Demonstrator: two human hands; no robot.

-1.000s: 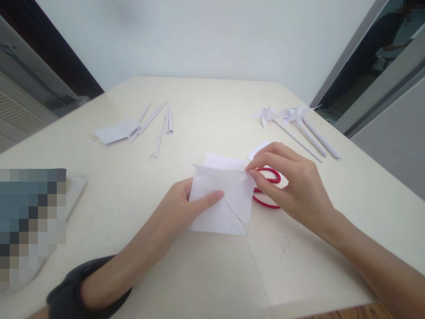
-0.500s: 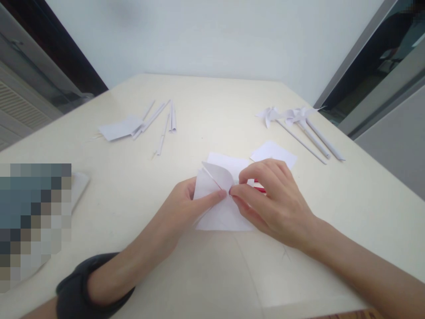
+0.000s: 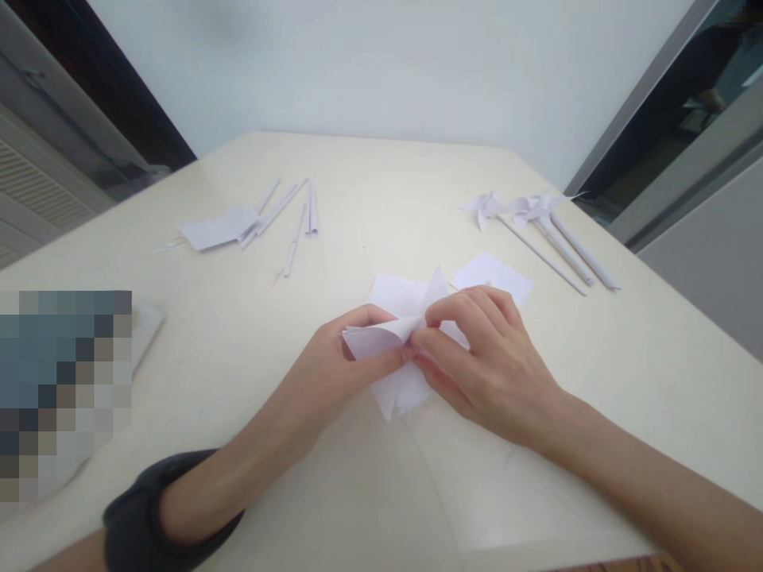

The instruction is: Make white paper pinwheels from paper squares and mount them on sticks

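A white paper square [image 3: 375, 338], cut in from its corners, is between my two hands, with its flaps curled toward the middle. My left hand [image 3: 351, 349] grips it from the left, thumb on the near side and fingers behind. The fingertips of my right hand [image 3: 477, 342] pinch the paper at its centre. Under and behind it lies another white sheet [image 3: 393, 292] on the table. A further paper square [image 3: 494, 276] is just beyond my right hand. What sits between my fingertips at the centre is hidden.
Finished paper pinwheels [image 3: 540, 208] with rolled paper sticks lie at the right back of the white table [image 3: 369, 199]. Several rolled paper tubes [image 3: 277, 210] and a paper sheet [image 3: 218, 229] lie at the left back. A blurred-out object [image 3: 60, 381] is at the left edge.
The cut paper has turned and its flaps are now gathered further at the centre, one point standing up. The red item seen behind my right hand is now hidden.
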